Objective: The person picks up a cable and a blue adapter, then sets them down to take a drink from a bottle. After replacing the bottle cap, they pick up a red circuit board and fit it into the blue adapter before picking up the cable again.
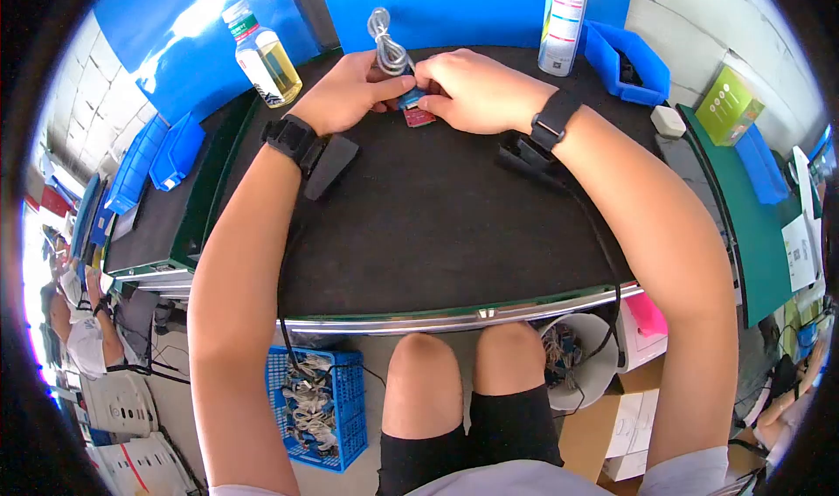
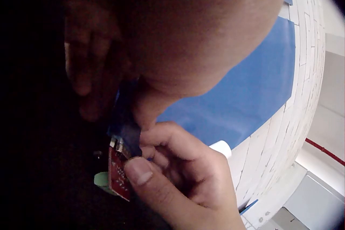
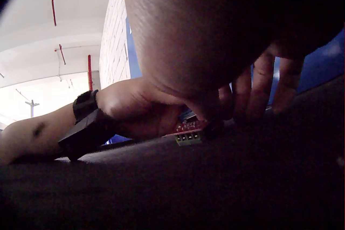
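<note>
Over the far part of the black mat, my left hand (image 1: 343, 92) grips a blue cable connector (image 1: 408, 101). A bundled grey cable (image 1: 383, 37) rises behind the fingers. My right hand (image 1: 485, 92) pinches a small red circuit board (image 1: 419, 118) at the connector's end, its thumb (image 2: 141, 172) lying along the board's edge. Metal parts show where board and connector meet in the left wrist view. A green terminal block (image 3: 187, 138) sits on the board's other end, facing the right wrist camera. Fingers hide part of the connector.
A bottle of yellow liquid (image 1: 266, 59) stands at back left, a white spray can (image 1: 564, 24) at back right. Blue bins (image 1: 625, 63) flank the mat (image 1: 437, 234). Below the table edge are a blue basket (image 1: 350, 409) of cables and a white bucket (image 1: 599, 356).
</note>
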Tool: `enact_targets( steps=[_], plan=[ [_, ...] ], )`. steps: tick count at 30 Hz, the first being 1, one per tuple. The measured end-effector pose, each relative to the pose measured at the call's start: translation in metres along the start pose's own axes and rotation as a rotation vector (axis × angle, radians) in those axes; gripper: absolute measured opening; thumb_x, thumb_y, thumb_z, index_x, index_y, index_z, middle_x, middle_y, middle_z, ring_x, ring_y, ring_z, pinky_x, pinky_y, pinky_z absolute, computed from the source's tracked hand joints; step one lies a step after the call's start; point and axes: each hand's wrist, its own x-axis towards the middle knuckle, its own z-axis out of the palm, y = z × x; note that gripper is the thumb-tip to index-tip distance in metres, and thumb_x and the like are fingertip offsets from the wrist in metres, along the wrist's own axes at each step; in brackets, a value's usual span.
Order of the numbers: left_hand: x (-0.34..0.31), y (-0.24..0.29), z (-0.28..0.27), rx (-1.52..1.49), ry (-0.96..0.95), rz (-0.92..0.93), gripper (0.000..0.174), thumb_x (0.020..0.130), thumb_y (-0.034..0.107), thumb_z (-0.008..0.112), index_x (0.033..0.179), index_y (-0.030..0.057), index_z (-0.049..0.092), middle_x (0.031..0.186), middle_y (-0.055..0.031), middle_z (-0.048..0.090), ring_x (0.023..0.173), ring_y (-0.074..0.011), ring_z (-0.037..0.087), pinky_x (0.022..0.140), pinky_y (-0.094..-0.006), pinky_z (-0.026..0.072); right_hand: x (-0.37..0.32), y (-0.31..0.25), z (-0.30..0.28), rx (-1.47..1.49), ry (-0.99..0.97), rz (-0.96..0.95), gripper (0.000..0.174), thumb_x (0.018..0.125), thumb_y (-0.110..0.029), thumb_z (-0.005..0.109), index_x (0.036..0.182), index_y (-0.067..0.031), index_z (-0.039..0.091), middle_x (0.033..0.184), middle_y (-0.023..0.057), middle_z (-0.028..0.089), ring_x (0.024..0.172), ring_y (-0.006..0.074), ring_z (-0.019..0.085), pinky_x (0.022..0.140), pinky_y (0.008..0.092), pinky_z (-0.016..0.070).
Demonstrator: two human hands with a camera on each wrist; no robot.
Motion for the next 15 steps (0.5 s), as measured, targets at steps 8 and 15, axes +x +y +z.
enact_targets(
  steps=[8, 15],
  plan=[
    [0.0019, -0.0018, -0.0019, 0.004, -0.03, -0.047, 0.04, 0.107, 0.035, 0.074, 0.132, 0.005, 0.066, 0.113, -0.0003, 0.074, 0.097, -0.0096, 0.064, 0.082, -0.0295, 0.0531, 0.0012, 0.0008, 0.0034, -0.028, 0.004, -0.016, 0.02, 0.101, -0.016, 0.072, 0.107, 0.003, 0.071, 0.099, 0.0255, 0.074, 0.098, 0.0422, 0.073, 0.085, 0.0483, 0.0566],
    [0.0002, -0.0004, -0.0013, -0.022, -0.028, -0.05, 0.039, 0.107, 0.035, 0.074, 0.132, 0.0059, 0.066, 0.112, 0.0007, 0.073, 0.096, -0.009, 0.063, 0.084, -0.0295, 0.0523, -0.0004, -0.0032, -0.001, -0.022, -0.008, -0.018, 0.019, 0.1, -0.015, 0.072, 0.107, 0.003, 0.071, 0.098, 0.0254, 0.074, 0.098, 0.0422, 0.073, 0.084, 0.048, 0.0564]
  ],
)
